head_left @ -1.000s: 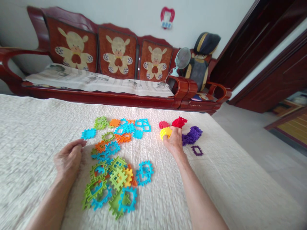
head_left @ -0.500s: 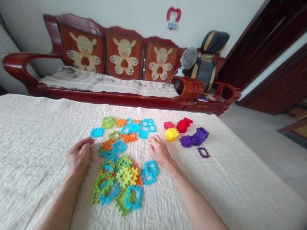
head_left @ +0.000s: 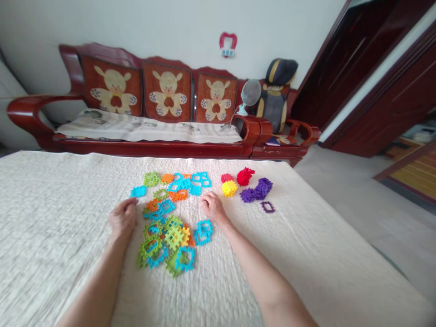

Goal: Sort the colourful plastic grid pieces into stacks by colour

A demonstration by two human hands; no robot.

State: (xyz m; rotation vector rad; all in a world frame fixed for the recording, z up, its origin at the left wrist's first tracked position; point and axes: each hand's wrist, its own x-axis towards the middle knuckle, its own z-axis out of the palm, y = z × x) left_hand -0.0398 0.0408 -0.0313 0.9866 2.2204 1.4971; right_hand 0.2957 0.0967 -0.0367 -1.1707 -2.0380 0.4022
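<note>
My left hand point(head_left: 123, 217) rests on the cloth with its fingers curled in, just below a solid blue interlocking tile point(head_left: 138, 191). My right hand point(head_left: 213, 206) lies on the cloth right of the heap, fingers bent, no piece visible in them. Between the hands spreads a loose heap of toothed plastic tiles: green frames point(head_left: 152, 229), orange tiles point(head_left: 178, 195) and blue frames point(head_left: 185, 259). A pair of overlapping blue frames point(head_left: 203, 232) sits below my right hand. Farther right are a yellow stack point(head_left: 229, 188), a red stack point(head_left: 245, 176) and a purple stack point(head_left: 263, 188).
A single purple frame point(head_left: 267, 207) lies apart from its stack. The tiles are on a white quilted cloth point(head_left: 78, 200) covering the table. Behind its far edge stands a wooden sofa point(head_left: 153, 149) with bear cushions, and a small fan point(head_left: 250, 93) near the armrest.
The view has shifted, so the table's contents appear smaller and farther left. Both hands stay curled beside the heap, and the tiles keep their arrangement.
</note>
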